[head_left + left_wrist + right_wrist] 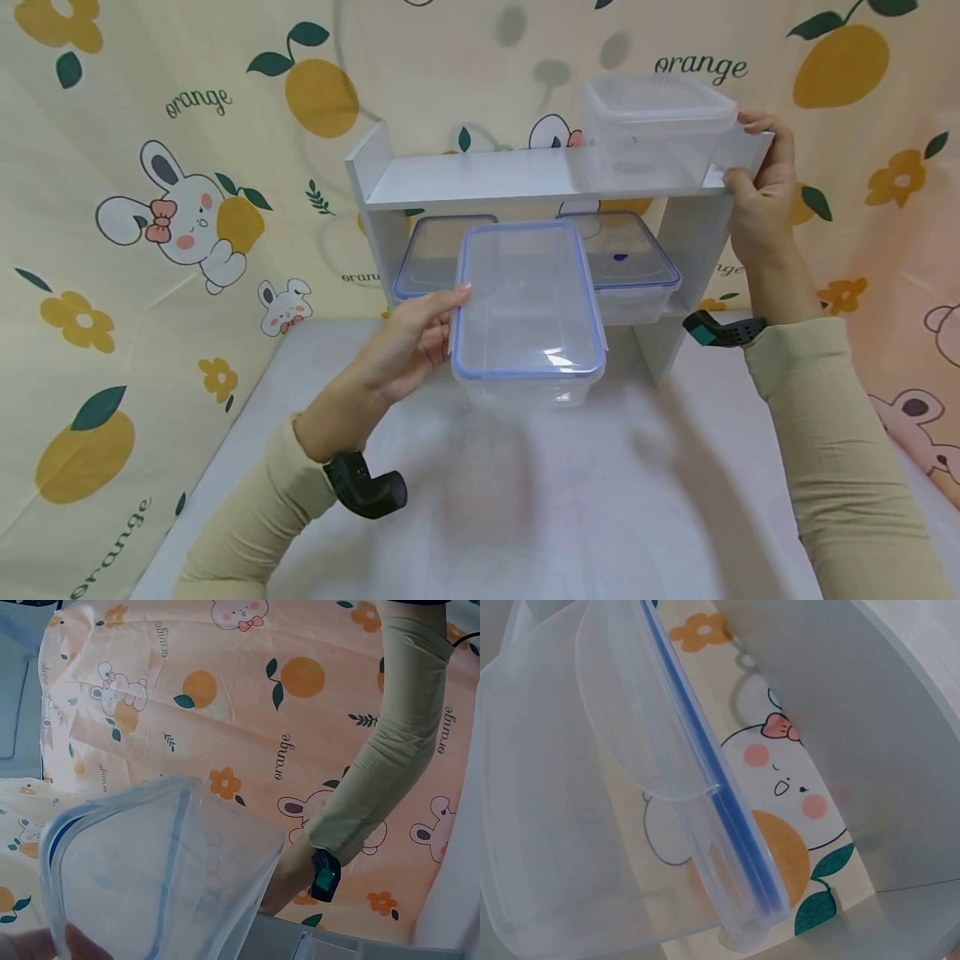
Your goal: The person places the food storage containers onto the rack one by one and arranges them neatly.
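Observation:
My left hand (408, 342) grips the left edge of a clear plastic food container (528, 308) with a blue-rimmed lid, thumb on the lid's side. The container is held up in front of the white shelf (480, 179), lid tilted toward the head camera. In the left wrist view, fingertips (82, 945) show at the edge of the container (112, 877). My right hand (768, 179) holds the shelf's right side panel (738, 154), thumb in front and fingers over its top edge. Just left of it, a clear container with a whitish lid (652, 133) stands on the top board.
On the lower board sit two blue-rimmed containers, one at left (435, 242) and one at right (637, 287), partly behind the held one. A white table (465, 517) lies below. Patterned cloth (187, 375) hangs behind and at the sides.

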Demonstrator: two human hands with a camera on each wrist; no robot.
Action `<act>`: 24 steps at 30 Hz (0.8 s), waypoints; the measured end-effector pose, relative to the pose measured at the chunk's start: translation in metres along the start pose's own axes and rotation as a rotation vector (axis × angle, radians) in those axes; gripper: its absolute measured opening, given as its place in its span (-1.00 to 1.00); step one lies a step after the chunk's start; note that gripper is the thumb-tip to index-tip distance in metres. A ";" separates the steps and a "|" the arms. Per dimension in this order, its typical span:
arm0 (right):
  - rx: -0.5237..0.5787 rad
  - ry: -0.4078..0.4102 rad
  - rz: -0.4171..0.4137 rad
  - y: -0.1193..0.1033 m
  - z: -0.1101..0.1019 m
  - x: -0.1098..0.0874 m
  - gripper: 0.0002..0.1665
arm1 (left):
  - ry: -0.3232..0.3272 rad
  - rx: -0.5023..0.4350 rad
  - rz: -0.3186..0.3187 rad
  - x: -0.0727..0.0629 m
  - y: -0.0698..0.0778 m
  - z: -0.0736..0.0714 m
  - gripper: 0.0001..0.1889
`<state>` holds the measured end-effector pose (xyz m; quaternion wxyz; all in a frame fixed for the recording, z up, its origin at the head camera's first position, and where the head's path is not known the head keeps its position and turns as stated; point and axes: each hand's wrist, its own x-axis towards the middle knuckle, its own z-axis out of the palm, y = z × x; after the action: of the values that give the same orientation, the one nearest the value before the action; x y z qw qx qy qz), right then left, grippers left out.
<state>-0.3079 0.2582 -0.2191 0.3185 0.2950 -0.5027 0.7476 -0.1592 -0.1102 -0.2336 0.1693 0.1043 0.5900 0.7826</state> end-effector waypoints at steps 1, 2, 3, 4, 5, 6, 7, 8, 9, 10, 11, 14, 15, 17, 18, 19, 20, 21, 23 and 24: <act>-0.008 -0.004 -0.007 0.000 0.000 0.000 -0.42 | 0.003 -0.001 0.001 0.000 0.002 0.001 -0.66; -0.012 -0.009 -0.015 0.000 -0.001 0.000 -0.42 | 0.003 0.003 0.004 0.000 0.004 0.001 -0.64; -0.005 -0.008 -0.013 0.000 -0.001 0.000 -0.42 | 0.003 0.004 0.005 0.000 0.006 0.002 -0.62; -0.011 -0.014 -0.021 0.001 -0.001 0.000 -0.42 | 0.008 0.003 0.003 0.000 0.008 0.002 -0.60; -0.010 -0.015 -0.021 0.001 -0.002 0.000 -0.42 | 0.011 0.010 0.004 0.001 0.010 0.002 -0.57; -0.011 -0.016 -0.019 0.000 -0.002 0.000 -0.42 | 0.013 0.015 0.005 0.000 0.012 0.003 -0.55; -0.004 -0.013 -0.013 0.000 -0.001 0.000 -0.42 | 0.014 0.021 0.007 0.000 0.014 0.003 -0.53; 0.003 -0.009 -0.004 0.000 -0.001 0.000 -0.42 | 0.016 0.023 0.008 0.000 0.016 0.003 -0.52; 0.006 -0.005 0.004 -0.001 -0.001 0.000 -0.42 | 0.018 0.021 0.010 0.000 0.018 0.004 -0.51; 0.009 -0.001 0.013 -0.001 -0.001 0.000 -0.42 | 0.022 0.023 0.010 0.000 0.020 0.004 -0.50; 0.011 0.003 0.022 -0.002 -0.001 0.000 -0.42 | 0.021 0.024 0.013 0.000 0.021 0.004 -0.50; 0.020 0.015 0.042 -0.003 -0.001 -0.001 -0.43 | 0.021 0.018 0.016 0.002 0.025 0.004 -0.50; 0.021 0.015 0.042 -0.003 -0.001 -0.001 -0.43 | 0.020 0.017 0.019 0.003 0.026 0.004 -0.50; 0.021 0.015 0.043 -0.003 -0.001 0.000 -0.43 | 0.021 0.023 0.023 0.004 0.028 0.004 -0.50; 0.022 0.016 0.043 -0.003 -0.001 0.000 -0.43 | 0.025 0.023 0.024 0.005 0.029 0.004 -0.50; 0.020 0.017 0.044 -0.003 0.000 0.000 -0.43 | 0.025 0.023 0.026 0.005 0.030 0.003 -0.51; 0.019 0.018 0.043 -0.003 0.000 0.000 -0.43 | 0.025 0.022 0.029 0.006 0.031 0.003 -0.51; 0.017 0.020 0.045 -0.003 0.001 0.000 -0.43 | 0.022 0.021 0.032 0.006 0.032 0.003 -0.51; 0.015 0.026 0.050 -0.003 0.002 0.000 -0.43 | 0.021 0.011 0.037 0.007 0.034 0.003 -0.52; 0.019 0.031 0.055 -0.003 0.002 0.000 -0.43 | 0.017 0.008 0.040 0.007 0.035 0.004 -0.52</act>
<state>-0.3051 0.2575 -0.2167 0.3030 0.2724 -0.4984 0.7653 -0.1692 -0.1126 -0.1990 0.1481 0.1103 0.5923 0.7843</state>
